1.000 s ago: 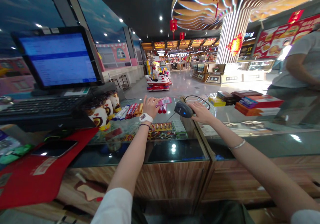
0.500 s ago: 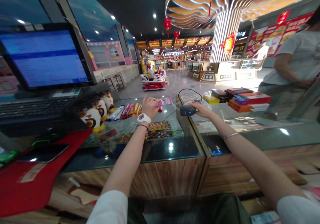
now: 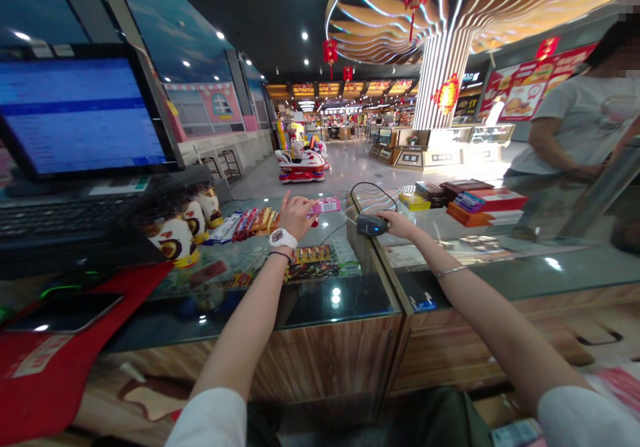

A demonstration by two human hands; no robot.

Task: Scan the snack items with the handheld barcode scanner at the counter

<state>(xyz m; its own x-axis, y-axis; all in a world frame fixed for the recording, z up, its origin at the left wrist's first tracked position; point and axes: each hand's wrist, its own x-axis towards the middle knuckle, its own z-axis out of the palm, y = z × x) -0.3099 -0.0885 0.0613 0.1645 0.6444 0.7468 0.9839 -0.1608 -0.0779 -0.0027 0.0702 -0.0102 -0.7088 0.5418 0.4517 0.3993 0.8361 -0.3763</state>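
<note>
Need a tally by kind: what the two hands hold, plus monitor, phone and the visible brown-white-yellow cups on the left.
Scanner in right hand: 1
Pink pack in left hand: 1
Monitor: 1
Phone: 1
Cups: 3
Total: 7

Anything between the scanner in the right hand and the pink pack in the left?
Nothing solid visible. The left hand holds the pink pack, the right hand holds the scanner, with a gap between pack and scanner. A thin pale curve shows there; can't tell if cable or reflection.
</note>
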